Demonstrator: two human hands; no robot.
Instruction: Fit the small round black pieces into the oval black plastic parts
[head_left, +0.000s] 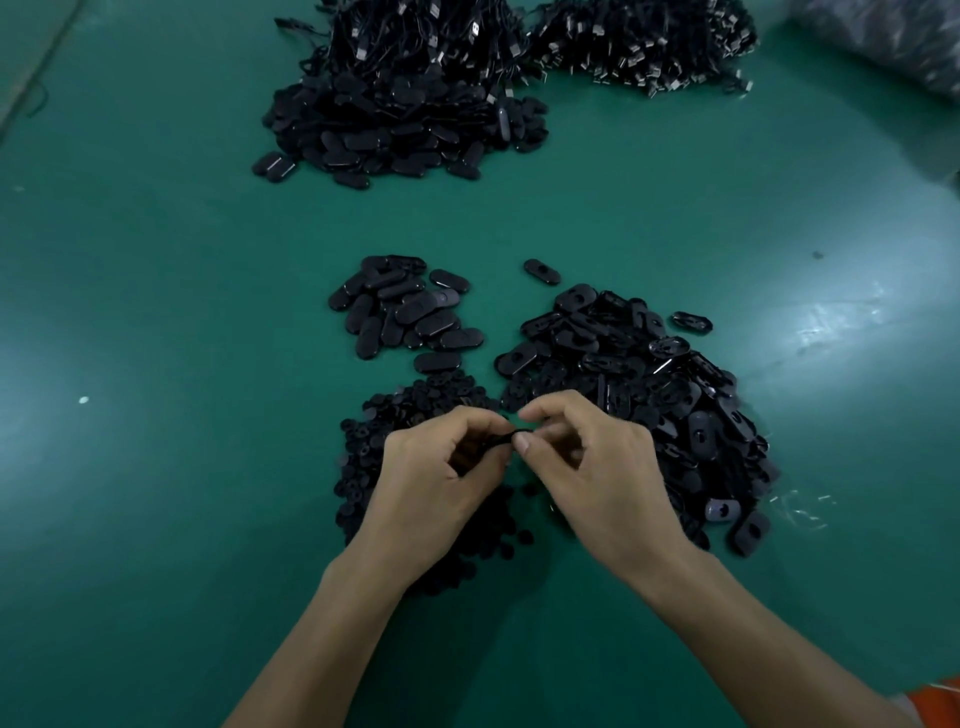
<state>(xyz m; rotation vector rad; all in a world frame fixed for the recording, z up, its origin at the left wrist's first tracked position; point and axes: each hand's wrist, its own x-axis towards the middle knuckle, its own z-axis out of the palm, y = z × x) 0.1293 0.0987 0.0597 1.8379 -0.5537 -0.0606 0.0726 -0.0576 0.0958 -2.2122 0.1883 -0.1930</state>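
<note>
My left hand (441, 478) and my right hand (597, 467) meet at the centre of the view, above a heap of small round black pieces (374, 441). Both pinch one black oval part (501, 439) between fingertips and thumbs; most of it is hidden by the fingers. Whether a round piece sits in it cannot be made out. To the right lies a big heap of oval black parts (649, 379) with holes showing. Behind the hands, a smaller group of oval parts (405, 312) lies smooth side up.
The work surface is a green mat (156, 364). At the back lies a large mound of oval parts with cables (405, 104), and beside it a pile of cables with plugs (649, 41). A single oval part (542, 271) lies apart. A plastic bag (893, 47) sits far right.
</note>
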